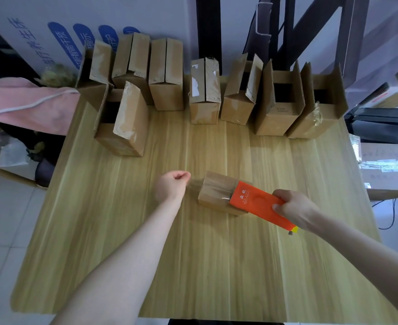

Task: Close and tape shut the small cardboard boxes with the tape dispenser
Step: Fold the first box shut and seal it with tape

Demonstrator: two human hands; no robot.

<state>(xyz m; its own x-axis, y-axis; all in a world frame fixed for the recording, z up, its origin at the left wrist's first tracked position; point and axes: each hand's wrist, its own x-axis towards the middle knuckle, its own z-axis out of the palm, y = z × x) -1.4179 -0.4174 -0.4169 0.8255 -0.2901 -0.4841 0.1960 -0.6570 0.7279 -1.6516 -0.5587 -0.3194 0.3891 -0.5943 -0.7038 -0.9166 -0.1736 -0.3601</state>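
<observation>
While the right grip [294, 208] holds the orange tape dispenser [256, 202] by its rear end, fingers wrapped round the body, the dispenser's toothed front edge lies on top of the small cardboard box [216, 186]. The box sits on the desk [193, 254] just ahead and to the left of that grip, with its top flaps down. The left grip [172, 184] hangs just to the left of the box, apart from it, with its fingers curled in towards the thumb. Nothing is visibly held. Whether a clear tape end is pinched there cannot be told, since the stretch between this grip and the box is blurred.

Step in hand, as judged: laying a strip along the top seam. To do it well:

1. Steady the box with the left grip before drawing the dispenser; the box looks light and is likely to slide.
2. Hold the blade end low and flat on the cardboard so the tape bonds without wrinkles.
3. Centre the strip on the line where the flaps meet and carry it over both ends.
4. Tilt the toothed edge down to cut cleanly.

Far beyond both grips stands a row of further boxes [280, 102], many with flaps up and, as judged, not yet sealed.
</observation>
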